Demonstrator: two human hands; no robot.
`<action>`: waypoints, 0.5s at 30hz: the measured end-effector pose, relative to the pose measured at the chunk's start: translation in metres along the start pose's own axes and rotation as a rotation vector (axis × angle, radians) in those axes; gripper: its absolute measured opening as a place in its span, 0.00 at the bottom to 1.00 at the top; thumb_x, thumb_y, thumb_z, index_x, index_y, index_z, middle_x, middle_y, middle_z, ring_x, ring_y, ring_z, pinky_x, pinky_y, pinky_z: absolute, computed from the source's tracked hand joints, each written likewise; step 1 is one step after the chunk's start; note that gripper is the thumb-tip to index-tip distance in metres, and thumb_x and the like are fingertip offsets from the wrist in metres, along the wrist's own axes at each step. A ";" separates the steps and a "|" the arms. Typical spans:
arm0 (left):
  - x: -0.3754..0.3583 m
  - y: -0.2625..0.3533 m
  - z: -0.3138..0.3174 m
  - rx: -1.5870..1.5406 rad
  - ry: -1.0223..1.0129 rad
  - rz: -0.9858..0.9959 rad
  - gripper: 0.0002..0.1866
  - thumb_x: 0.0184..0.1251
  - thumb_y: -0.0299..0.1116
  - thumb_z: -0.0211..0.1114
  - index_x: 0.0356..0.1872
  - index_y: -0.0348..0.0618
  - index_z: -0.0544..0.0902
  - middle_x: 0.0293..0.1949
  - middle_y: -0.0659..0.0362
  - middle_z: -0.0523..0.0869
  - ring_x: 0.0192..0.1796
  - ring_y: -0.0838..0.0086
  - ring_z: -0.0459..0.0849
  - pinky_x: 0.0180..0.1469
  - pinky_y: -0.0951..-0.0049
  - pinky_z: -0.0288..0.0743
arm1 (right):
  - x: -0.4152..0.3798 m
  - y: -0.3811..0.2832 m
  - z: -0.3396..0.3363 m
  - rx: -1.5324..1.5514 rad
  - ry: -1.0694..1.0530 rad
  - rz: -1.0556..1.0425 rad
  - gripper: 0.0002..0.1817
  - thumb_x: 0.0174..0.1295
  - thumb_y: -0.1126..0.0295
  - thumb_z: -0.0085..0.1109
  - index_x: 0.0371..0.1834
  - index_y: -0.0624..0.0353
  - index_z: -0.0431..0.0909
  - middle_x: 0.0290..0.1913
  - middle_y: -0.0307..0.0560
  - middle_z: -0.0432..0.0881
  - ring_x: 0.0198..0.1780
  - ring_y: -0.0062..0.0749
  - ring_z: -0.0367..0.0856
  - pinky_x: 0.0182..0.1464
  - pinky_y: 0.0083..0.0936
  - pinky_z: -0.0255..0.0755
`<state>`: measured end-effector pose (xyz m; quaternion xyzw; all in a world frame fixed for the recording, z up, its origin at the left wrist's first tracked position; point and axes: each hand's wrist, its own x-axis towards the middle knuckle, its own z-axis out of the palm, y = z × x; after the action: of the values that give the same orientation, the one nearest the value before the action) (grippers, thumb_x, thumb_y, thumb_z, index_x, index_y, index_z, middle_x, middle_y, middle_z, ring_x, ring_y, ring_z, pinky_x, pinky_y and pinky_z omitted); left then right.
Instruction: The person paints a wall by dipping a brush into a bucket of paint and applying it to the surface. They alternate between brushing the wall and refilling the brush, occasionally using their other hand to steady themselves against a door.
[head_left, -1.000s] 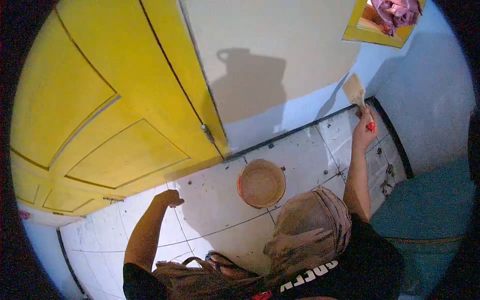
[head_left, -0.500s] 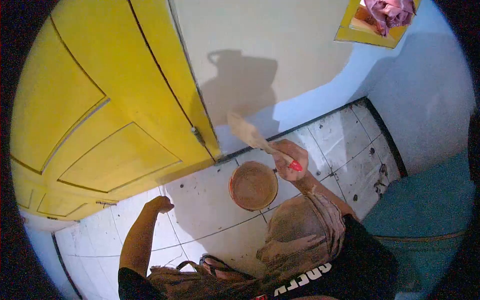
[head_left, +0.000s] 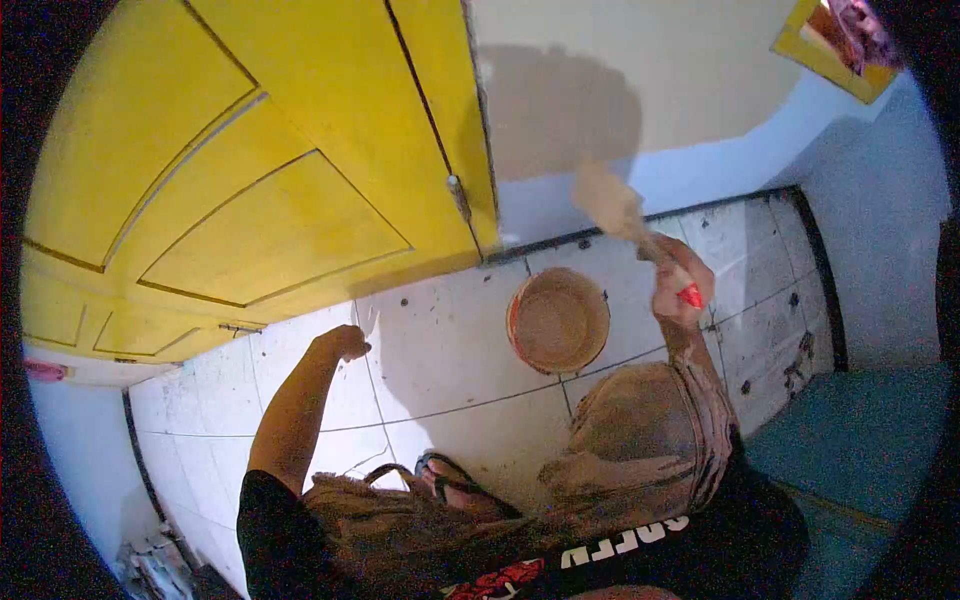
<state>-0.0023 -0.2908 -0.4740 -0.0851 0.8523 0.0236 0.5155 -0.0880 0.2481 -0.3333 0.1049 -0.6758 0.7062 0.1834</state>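
In the head view my right hand [head_left: 684,275] is closed round the handle of a paintbrush [head_left: 612,208]. The handle ends in red, and its bristle end, coated beige, points up and left in front of the wall's lower part; whether it touches cannot be told. A round bucket [head_left: 558,322] of beige-brown paint stands on the tiles, left of and below that hand. Above the floor on the left, my left hand [head_left: 347,343] is curled into a fist, with nothing visible in it, apart from bucket and brush.
The wall [head_left: 700,80] is beige above and pale blue below. A yellow panelled door [head_left: 250,200] rises at the left. Dark spots mark the white tiled floor [head_left: 450,400]. A teal surface [head_left: 860,430] lies at right. Pink cloth [head_left: 868,35] hangs at a yellow-framed opening.
The view has shifted, so door, bucket and wall sit farther right and higher. My right hand still grips the brush, its bristles up and left. My left hand remains closed.
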 end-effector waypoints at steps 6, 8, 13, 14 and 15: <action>-0.010 0.004 0.004 -0.149 0.068 0.092 0.21 0.61 0.49 0.55 0.26 0.38 0.80 0.21 0.56 0.82 0.23 0.71 0.81 0.30 0.67 0.77 | 0.022 -0.018 0.053 -0.498 -0.321 -0.558 0.11 0.50 0.74 0.59 0.39 0.58 0.79 0.32 0.48 0.81 0.33 0.37 0.81 0.35 0.27 0.76; 0.003 -0.007 0.012 -0.032 -0.002 0.081 0.19 0.60 0.47 0.57 0.26 0.39 0.80 0.22 0.57 0.82 0.23 0.72 0.81 0.30 0.68 0.77 | 0.029 -0.013 0.041 -0.468 -0.200 -0.493 0.11 0.51 0.74 0.59 0.39 0.58 0.80 0.33 0.48 0.81 0.34 0.38 0.81 0.36 0.27 0.76; -0.009 -0.016 0.017 0.025 0.070 0.095 0.22 0.59 0.49 0.54 0.24 0.39 0.81 0.26 0.52 0.84 0.28 0.64 0.83 0.35 0.64 0.77 | 0.042 0.004 -0.036 -0.493 0.202 -0.506 0.09 0.57 0.74 0.55 0.40 0.66 0.78 0.37 0.52 0.82 0.38 0.35 0.81 0.40 0.27 0.75; -0.004 -0.018 0.017 0.158 0.110 0.102 0.22 0.59 0.50 0.53 0.24 0.38 0.81 0.28 0.50 0.84 0.31 0.59 0.83 0.37 0.61 0.77 | 0.042 -0.001 -0.047 -0.484 0.293 -0.415 0.10 0.58 0.74 0.54 0.40 0.68 0.78 0.36 0.52 0.82 0.38 0.34 0.82 0.40 0.27 0.75; -0.003 -0.014 0.012 0.289 0.153 0.111 0.23 0.59 0.50 0.52 0.25 0.38 0.81 0.29 0.48 0.84 0.34 0.55 0.83 0.40 0.59 0.76 | 0.049 -0.005 -0.055 -0.485 0.295 -0.427 0.10 0.58 0.74 0.54 0.40 0.68 0.78 0.36 0.52 0.82 0.38 0.34 0.82 0.40 0.27 0.75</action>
<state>0.0118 -0.3023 -0.4758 0.0356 0.8869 -0.0773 0.4540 -0.1250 0.3089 -0.3131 0.0941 -0.7528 0.4785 0.4422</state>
